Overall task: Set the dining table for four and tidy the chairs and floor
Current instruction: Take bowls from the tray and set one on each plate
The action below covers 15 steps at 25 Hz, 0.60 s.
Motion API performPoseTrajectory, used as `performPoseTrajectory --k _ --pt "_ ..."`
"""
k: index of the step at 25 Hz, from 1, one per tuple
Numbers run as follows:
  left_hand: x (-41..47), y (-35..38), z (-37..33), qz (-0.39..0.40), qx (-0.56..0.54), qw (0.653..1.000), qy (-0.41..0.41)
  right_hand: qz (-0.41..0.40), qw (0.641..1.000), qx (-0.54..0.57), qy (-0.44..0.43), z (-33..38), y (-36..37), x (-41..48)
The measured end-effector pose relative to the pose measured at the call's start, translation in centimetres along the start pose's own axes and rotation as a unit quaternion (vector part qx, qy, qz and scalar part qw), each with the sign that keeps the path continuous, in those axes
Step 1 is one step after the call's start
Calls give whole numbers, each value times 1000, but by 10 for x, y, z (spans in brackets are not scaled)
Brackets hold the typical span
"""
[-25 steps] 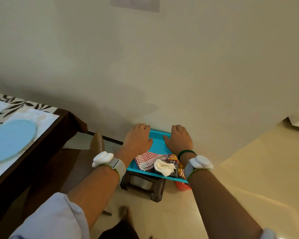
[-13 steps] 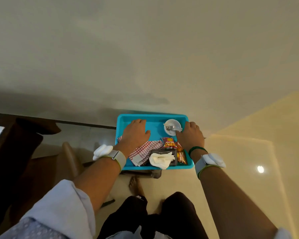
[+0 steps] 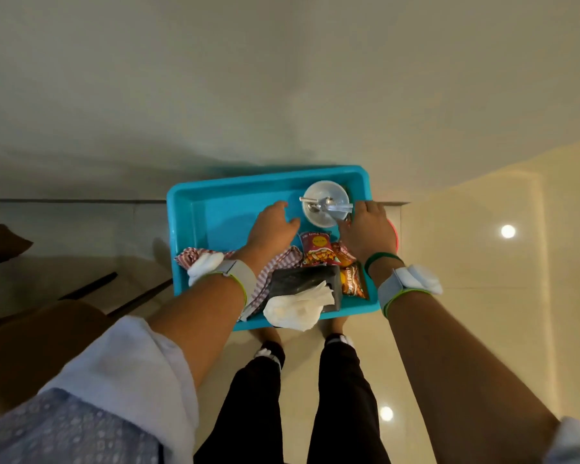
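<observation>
While both hands reach down into it, a bright turquoise plastic tray (image 3: 215, 209) sits low against the pale wall, directly in front of the person's feet, its rounded rim and shallow walls glossy and its far left portion bare. At the tray's far right corner stands a small white bowl (image 3: 325, 204) with metal cutlery (image 3: 329, 205) lying across its mouth; how many pieces there are is hard to tell. Nearer the person, a red-and-white checked cloth (image 3: 278, 262) lies crumpled across the tray floor, partly under the left forearm. Beside it are several red and orange snack packets (image 3: 318, 251), one more orange packet (image 3: 352, 279) tucked along the right wall, and a dark tissue box (image 3: 302, 283) with white tissue (image 3: 298, 308) spilling out over the near rim. The left hand (image 3: 272, 229) rests palm down on the tray floor just left of the bowl, fingers loosely spread and gripping nothing. The right hand (image 3: 369, 229) lies palm down at the bowl's right side, near the tray's right wall, fingertips close to the cutlery ends; whether they pinch anything cannot be told. Both wrists carry grey bands with white pods. To the left, a brown chair (image 3: 34, 339) stands near the tray on the glossy cream floor (image 3: 482, 246).
</observation>
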<state>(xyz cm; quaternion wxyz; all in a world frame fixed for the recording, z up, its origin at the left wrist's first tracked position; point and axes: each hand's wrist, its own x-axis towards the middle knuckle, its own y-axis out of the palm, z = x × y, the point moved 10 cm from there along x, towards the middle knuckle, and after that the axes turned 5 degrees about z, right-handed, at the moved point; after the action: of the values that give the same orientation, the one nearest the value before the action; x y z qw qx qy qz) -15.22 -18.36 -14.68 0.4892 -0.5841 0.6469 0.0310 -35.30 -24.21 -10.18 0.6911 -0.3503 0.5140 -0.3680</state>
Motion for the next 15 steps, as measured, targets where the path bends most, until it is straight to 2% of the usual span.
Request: performPoseTrajectory --k 2,4,10,12,15 --pt "27 14 1 17 -39 999 -31 5 993 -69 -96 15 16 17" --pt "52 31 2 33 -77 995 -55 15 981 -127 -145 27 38 35" --pt "89 55 9 29 -117 991 -63 42 970 -198 -136 41 71 75" --pt "94 61 14 30 -157 985 -68 42 965 -217 -139 52 78 83" --pt "96 60 19 21 -240 968 -77 49 971 -188 -136 62 87 92"
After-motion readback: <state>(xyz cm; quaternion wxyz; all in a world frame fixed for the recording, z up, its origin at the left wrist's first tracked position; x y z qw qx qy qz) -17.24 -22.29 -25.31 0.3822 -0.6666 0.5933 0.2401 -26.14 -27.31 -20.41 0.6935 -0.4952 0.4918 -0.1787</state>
